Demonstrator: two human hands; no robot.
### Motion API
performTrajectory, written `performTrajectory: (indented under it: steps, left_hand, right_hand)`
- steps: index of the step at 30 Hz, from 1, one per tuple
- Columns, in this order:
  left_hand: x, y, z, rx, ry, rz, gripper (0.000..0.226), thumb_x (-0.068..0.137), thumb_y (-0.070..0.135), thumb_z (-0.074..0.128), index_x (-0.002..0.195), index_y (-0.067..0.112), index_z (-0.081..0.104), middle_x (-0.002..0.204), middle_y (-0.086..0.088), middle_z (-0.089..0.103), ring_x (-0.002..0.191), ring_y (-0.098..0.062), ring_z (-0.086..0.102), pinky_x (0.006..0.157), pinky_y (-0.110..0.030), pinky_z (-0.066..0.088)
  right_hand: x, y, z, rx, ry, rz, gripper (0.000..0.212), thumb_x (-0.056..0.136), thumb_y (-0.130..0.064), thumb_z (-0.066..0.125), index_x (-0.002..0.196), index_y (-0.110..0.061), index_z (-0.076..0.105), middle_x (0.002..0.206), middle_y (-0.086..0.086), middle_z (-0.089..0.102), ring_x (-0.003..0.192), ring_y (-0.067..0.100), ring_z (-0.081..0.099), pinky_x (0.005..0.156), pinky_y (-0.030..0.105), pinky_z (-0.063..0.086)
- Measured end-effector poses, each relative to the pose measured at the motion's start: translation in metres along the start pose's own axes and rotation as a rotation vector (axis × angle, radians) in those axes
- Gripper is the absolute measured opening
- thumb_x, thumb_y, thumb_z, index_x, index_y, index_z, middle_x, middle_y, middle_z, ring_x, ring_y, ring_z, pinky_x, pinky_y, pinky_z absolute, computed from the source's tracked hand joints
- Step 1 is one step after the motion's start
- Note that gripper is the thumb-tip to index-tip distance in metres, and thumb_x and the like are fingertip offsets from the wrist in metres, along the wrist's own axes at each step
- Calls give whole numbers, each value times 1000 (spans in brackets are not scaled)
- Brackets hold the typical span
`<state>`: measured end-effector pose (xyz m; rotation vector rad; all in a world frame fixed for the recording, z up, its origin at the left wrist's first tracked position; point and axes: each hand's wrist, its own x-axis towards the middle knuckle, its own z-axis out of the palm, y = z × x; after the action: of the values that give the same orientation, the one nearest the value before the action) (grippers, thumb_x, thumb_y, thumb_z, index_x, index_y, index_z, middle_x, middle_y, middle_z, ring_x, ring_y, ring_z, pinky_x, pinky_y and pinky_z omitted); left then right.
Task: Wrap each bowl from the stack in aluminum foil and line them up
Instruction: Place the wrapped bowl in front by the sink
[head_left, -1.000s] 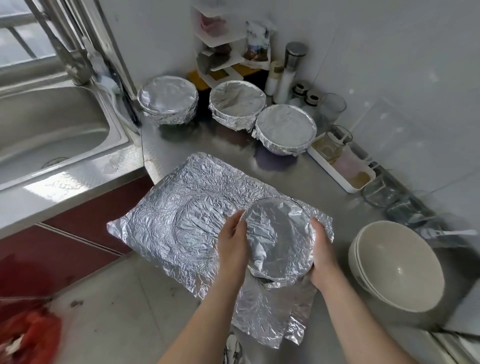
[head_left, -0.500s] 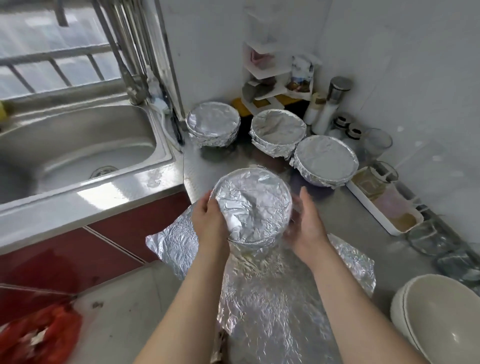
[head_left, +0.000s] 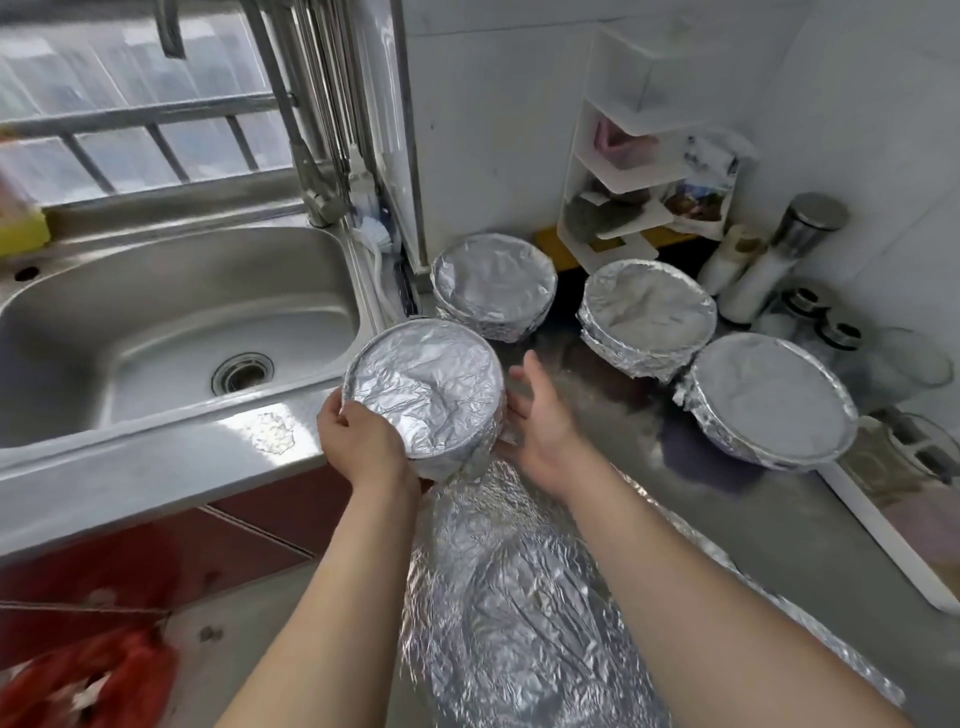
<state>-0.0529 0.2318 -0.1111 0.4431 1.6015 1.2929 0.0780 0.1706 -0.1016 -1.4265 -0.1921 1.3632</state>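
One bowl (head_left: 426, 387) between left hand (head_left: 363, 441) and right hand (head_left: 540, 415). Wrapped bowls (head_left: 647, 317) beyond the right; sink (head_left: 156, 312) left of the left; foil sheet (head_left: 519, 597) under wrists.

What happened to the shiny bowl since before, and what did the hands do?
The foil-wrapped bowl rose off the foil sheet and travelled away from the person, toward the three wrapped bowls. The left hand still grips its rim; the right hand has opened beside it. Those three bowls and the sheet stayed put.
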Motion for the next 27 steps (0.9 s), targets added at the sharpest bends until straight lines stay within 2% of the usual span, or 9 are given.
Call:
performTrajectory:
  steps: [2,6,9,11,14,18,21,25,27]
  left_hand:
    - [11,-3,6,9,15,-8,33,100,11,37,127,15,55,117,-11,61,101,-26,59,94,-34,47]
    - [26,-6,16,15,40,-23,33,100,10,34,126,16,52,107,-9,56,89,-20,50,79,-30,42]
    - [28,-4,19,30,25,-50,40,100,11,31,134,19,48,125,-15,57,101,-27,55,92,-36,45]
    - [23,-2,19,19,-24,-85,45,101,10,29,141,20,46,133,-6,54,117,-24,53,102,-34,40]
    - [21,0,18,-35,-75,-154,49,93,23,36,140,23,48,130,9,51,119,-15,49,108,-33,34]
    - [44,-20,13,-114,-98,-218,72,70,33,40,141,18,45,146,-7,49,133,-29,47,111,-55,33]
    - [28,-7,10,-123,-135,-263,56,82,28,43,137,23,51,137,-4,57,123,-30,55,101,-60,41]
    - [20,-5,0,-62,-202,-333,38,94,16,40,129,15,54,123,-10,61,110,-31,58,78,-61,53]
    - [12,-7,-7,-28,-258,-364,30,95,13,41,122,8,53,120,-15,59,111,-32,57,76,-58,56]
  right_hand:
    - [13,0,9,-65,20,-21,50,95,-61,41,124,-23,55,123,1,64,102,19,60,73,34,48]
    - [25,-2,11,-370,102,-101,55,100,-54,33,145,-23,39,149,0,42,134,23,41,109,42,35]
    - [21,-2,11,-305,61,-30,40,102,-49,34,133,-25,46,133,-5,49,115,22,52,91,43,52]
    - [19,1,15,-184,9,-13,30,104,-41,36,122,-22,52,127,2,58,107,22,59,74,34,56]
    - [19,3,21,-99,8,-63,37,104,-37,38,130,-16,53,131,5,59,117,23,56,79,33,53]
    - [18,0,19,-33,56,-48,30,103,-37,41,120,-16,55,126,6,61,110,23,59,69,35,54]
    - [14,1,17,-69,54,6,25,103,-39,41,105,-22,59,116,5,64,96,21,61,70,41,56]
    - [11,6,20,-49,12,40,32,102,-43,42,124,-24,54,125,4,59,108,26,59,84,57,54]
    - [9,9,21,-26,34,3,35,102,-42,41,132,-25,48,126,6,59,101,24,61,72,49,58]
